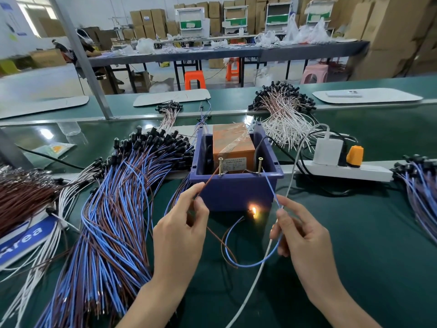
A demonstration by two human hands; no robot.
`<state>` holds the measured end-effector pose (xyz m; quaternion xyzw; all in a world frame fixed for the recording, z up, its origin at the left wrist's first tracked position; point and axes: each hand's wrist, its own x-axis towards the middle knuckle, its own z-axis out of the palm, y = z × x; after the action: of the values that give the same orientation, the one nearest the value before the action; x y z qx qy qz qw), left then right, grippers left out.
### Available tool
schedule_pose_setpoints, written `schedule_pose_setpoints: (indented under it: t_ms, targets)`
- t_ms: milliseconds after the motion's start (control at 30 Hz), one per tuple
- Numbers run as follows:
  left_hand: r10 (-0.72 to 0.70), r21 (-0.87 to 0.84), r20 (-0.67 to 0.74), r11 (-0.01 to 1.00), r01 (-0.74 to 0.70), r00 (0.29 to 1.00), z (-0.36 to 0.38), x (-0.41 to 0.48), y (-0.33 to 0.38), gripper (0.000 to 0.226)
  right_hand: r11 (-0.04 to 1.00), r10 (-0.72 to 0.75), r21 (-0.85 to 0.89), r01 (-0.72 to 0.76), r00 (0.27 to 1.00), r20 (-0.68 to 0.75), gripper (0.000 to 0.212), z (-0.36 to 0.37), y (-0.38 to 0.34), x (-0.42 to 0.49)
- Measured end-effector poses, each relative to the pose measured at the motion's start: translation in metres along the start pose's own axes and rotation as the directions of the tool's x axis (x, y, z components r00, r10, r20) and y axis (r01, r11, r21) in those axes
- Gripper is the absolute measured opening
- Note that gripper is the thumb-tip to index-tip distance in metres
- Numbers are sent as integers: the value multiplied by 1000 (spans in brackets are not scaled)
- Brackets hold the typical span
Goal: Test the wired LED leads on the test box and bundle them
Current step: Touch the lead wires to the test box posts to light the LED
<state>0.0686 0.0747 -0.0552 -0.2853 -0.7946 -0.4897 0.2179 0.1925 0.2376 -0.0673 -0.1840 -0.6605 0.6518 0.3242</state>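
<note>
Brown lead (pixel 208 181) in L hand (pixel 182 233) pinch, blue lead (pixel 272 190) in R hand (pixel 302 235) pinch; lit LED (pixel 253 211) btwn, by test box (pixel 236 192).

Opens onto a warehouse hall with a pale floor (pixel 42 79). Daylight from a window (pixel 35 15) at far left. Stacked cardboard boxes (pixel 146 22) along the back wall and right side. White-and-green shelf units (pixel 191 21) behind a long dark table (pixel 212 54) strewn with plastic bags (pixel 305 31). Orange stools (pixel 194 79) and a pink stool (pixel 315 73) beneath. Slanted grey post (pixel 80 55) at left.
</note>
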Motion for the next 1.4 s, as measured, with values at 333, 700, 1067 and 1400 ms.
schedule_pose_setpoints:
  t_ms: [333, 700, 1067, 1400]
  targets:
    - [-313, -682, 390, 533, 500, 866, -8, 15, 4, 9, 999, -41, 18, 40, 999, 4, 18, 0, -6, -8]
    - [-119, -585, 614, 595, 551, 780, 7, -8, 25, 11, 996, 78, 7, -85, 938, 337, 19, -1, -2, -5]
    - [-56, -563, 649, 636, 528, 759, 12, -14, 21, 15, 993, 112, 0, -121, 916, 386, 14, -8, -2, -1]
    - [50, -308, 717, 918, 251, 695, 26, -32, 12, 28, 919, 141, 346, -186, 978, 152, 26, -21, -1, 12]
